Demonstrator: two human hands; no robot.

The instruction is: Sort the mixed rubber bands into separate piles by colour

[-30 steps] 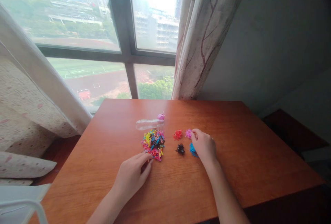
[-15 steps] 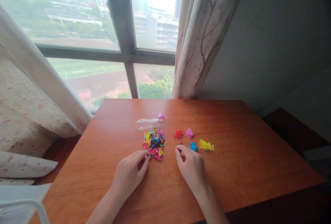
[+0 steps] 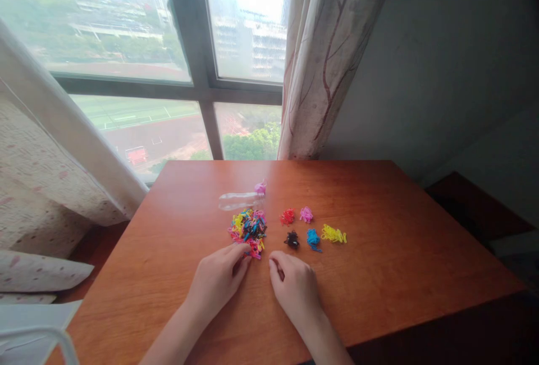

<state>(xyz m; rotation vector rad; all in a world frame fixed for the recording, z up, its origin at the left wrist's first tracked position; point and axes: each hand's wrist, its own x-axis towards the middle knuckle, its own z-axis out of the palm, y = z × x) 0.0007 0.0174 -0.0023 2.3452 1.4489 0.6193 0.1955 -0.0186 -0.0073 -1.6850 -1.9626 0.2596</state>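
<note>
A mixed pile of small coloured rubber bands (image 3: 249, 226) lies on the table in the head view. My left hand (image 3: 221, 272) is at its near edge, thumb and fingers pinched together against the bands; what is between the fingertips is hidden. Just right of the pile, my right hand (image 3: 295, 283) hovers low with its fingers curled closed, and nothing can be made out in them. Beyond it sit single-colour heaps: black bands (image 3: 291, 240), blue bands (image 3: 313, 239), yellow bands (image 3: 334, 234), red bands (image 3: 288, 217) and pink bands (image 3: 306, 215).
Behind the mixed pile lies a clear plastic pouch or tube (image 3: 236, 201) with a pink piece (image 3: 260, 187) at its right end. The brown wooden table (image 3: 404, 241) stands against a window, with curtains (image 3: 324, 62) on both sides. A white object (image 3: 37, 337) is at lower left.
My right hand has moved left and nearer to me, away from the black heap, which now shows fully. My left hand has shifted slightly right along the pile's edge.
</note>
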